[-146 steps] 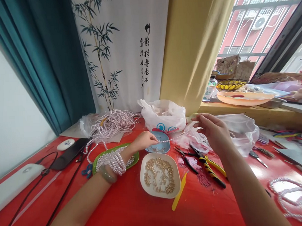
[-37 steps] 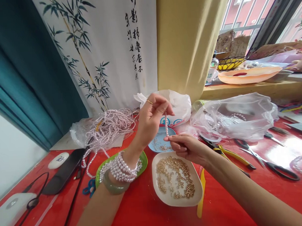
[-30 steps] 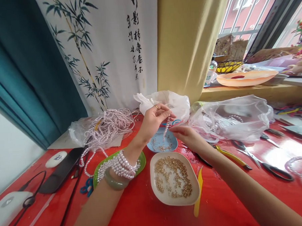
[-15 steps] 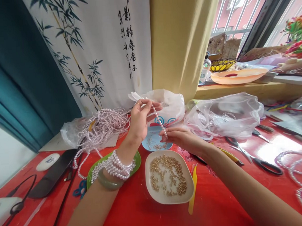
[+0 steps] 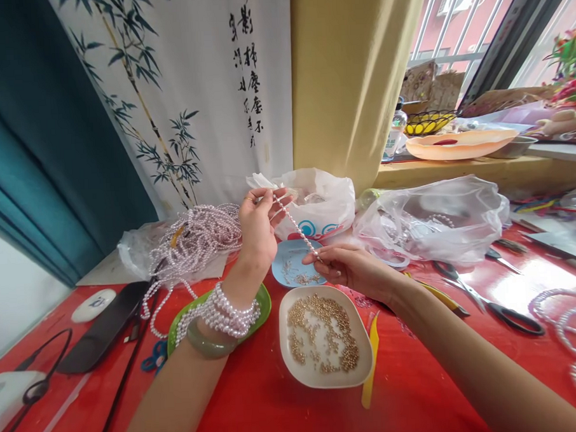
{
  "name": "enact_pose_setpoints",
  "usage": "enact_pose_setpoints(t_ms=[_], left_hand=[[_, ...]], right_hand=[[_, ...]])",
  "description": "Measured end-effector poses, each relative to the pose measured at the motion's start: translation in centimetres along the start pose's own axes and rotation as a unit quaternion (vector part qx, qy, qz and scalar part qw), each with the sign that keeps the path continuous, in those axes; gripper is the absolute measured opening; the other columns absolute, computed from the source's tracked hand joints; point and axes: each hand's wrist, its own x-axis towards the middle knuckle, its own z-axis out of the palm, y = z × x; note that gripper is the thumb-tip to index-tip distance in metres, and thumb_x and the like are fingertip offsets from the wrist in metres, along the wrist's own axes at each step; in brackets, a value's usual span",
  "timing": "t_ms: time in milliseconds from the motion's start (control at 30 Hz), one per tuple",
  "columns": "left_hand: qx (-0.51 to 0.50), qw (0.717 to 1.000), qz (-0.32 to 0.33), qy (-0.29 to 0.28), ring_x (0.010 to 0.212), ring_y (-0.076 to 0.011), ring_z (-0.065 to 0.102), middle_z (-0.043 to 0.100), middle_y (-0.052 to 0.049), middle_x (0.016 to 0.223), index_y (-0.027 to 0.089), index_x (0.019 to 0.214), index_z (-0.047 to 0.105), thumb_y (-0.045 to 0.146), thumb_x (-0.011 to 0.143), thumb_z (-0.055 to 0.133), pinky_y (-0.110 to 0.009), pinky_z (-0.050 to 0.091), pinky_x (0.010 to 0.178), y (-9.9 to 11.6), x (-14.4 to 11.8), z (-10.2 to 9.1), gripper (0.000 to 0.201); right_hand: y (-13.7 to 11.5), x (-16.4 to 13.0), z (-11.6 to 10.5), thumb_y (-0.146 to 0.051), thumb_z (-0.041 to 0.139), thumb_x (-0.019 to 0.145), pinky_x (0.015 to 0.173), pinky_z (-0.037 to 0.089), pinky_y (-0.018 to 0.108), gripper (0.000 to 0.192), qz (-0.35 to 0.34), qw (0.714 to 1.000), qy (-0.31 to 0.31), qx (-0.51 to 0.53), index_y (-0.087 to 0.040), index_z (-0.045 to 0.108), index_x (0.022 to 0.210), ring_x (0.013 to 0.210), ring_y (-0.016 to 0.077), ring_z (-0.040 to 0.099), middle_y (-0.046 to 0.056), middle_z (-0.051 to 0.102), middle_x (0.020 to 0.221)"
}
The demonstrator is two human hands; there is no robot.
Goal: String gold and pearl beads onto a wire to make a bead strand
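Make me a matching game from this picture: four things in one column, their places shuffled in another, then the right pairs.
Things
1. Bead strand
2. Green tray
3. Yellow strip
4. Black-handled scissors

Places
A. At the right edge of the cream tray
B. On the red table, to the right of the right forearm
C. Between the left hand and right hand
D. Partly hidden by the left forearm and its bracelets

Pairs
1-C, 2-D, 3-A, 4-B
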Motion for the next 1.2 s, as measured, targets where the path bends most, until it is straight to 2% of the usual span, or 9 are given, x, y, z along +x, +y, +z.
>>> enact_pose_setpoints(t_ms=[167,300,433,533,733,867,967,1067,1200], left_hand=[[-0.011,0.999,-0.03,0.031,0.072,-0.0157,0.063,0.06,0.001,0.069,0.018,0.069,0.047,0.013,0.073,0.052,-0.024,0.043,0.06,-0.29,-0.07,-0.2,0.008],[-0.028,0.997,-0.06,0.047,0.072,-0.015,0.063,0.059,0.0,0.069,0.018,0.068,0.046,0.011,0.073,0.051,-0.024,0.044,0.062,-0.42,-0.14,-0.33,0.009],[-0.025,0.996,-0.066,0.049,0.074,-0.0163,0.063,0.059,0.0,0.071,0.017,0.069,0.047,0.011,0.073,0.051,-0.025,0.043,0.062,-0.27,-0.17,-0.33,0.009],[-0.023,0.996,-0.074,0.054,0.074,-0.0155,0.063,0.059,0.0,0.071,0.017,0.069,0.046,0.01,0.074,0.05,-0.024,0.043,0.061,-0.07,-0.32,-0.11,0.01],[-0.025,0.994,-0.095,0.048,0.071,-0.0141,0.062,0.058,0.001,0.067,0.017,0.068,0.046,0.009,0.074,0.049,-0.023,0.042,0.059,-0.22,-0.58,0.24,0.011],[-0.018,0.995,-0.086,0.043,0.07,-0.0138,0.062,0.056,0.001,0.066,0.017,0.068,0.045,0.009,0.074,0.049,-0.022,0.042,0.059,-0.33,-0.54,0.22,0.011],[-0.011,0.996,-0.081,0.04,0.069,-0.0132,0.062,0.056,0.002,0.066,0.017,0.068,0.045,0.01,0.075,0.049,-0.022,0.042,0.058,-0.26,-0.47,0.17,0.01],[-0.009,0.997,-0.074,0.033,0.068,-0.0135,0.063,0.057,0.002,0.066,0.018,0.068,0.045,0.011,0.075,0.049,-0.023,0.042,0.059,-0.16,-0.3,0.04,0.01],[-0.016,0.997,-0.061,0.033,0.068,-0.014,0.063,0.058,0.001,0.066,0.018,0.068,0.046,0.01,0.073,0.05,-0.023,0.042,0.059,0.04,-0.1,-0.2,0.01]], right_hand=[[-0.27,-0.19,0.38,-0.018,0.044,0.077,0.038,0.01,0.021,0.016,-0.011,1.0,0.018,-0.015,-0.012,0.054,0.066,0.043,0.005,0.015,-0.007,0.022,0.049],[-0.44,-0.14,0.45,-0.017,0.039,0.076,0.038,0.005,0.023,0.017,-0.018,0.999,0.044,-0.02,-0.013,0.052,0.066,0.043,0.0054,0.007,-0.008,0.015,0.049],[-0.43,-0.09,0.3,-0.02,0.038,0.076,0.039,0.005,0.023,0.02,-0.04,0.997,0.066,-0.029,-0.012,0.054,0.067,0.043,0.0059,0.007,-0.009,0.014,0.05],[-0.38,-0.12,0.26,-0.021,0.04,0.075,0.039,0.006,0.024,0.019,-0.055,0.996,0.066,-0.034,-0.014,0.05,0.062,0.043,0.0061,0.008,-0.009,0.014,0.049],[-0.19,0.19,0.24,-0.015,0.035,0.069,0.041,0.014,0.025,0.019,-0.074,0.995,0.057,-0.037,-0.017,0.038,0.05,0.043,0.0068,0.022,-0.004,0.03,0.049],[-0.11,0.22,0.25,-0.015,0.036,0.067,0.04,0.007,0.025,0.016,-0.06,0.996,0.056,-0.045,-0.017,0.037,0.051,0.043,0.0071,0.01,-0.007,0.018,0.048],[-0.25,0.03,0.45,-0.017,0.038,0.068,0.041,0.005,0.026,0.021,-0.054,0.996,0.052,-0.056,-0.018,0.032,0.048,0.045,0.0074,0.007,-0.007,0.015,0.049],[-0.42,-0.13,0.69,-0.02,0.039,0.071,0.041,0.005,0.026,0.022,-0.05,0.996,0.046,-0.063,-0.017,0.039,0.05,0.046,0.0077,0.007,-0.007,0.015,0.05],[-0.4,-0.11,0.84,-0.02,0.038,0.07,0.039,0.006,0.025,0.018,-0.021,0.998,0.028,-0.054,-0.013,0.055,0.067,0.045,0.0076,0.006,-0.008,0.015,0.05]])
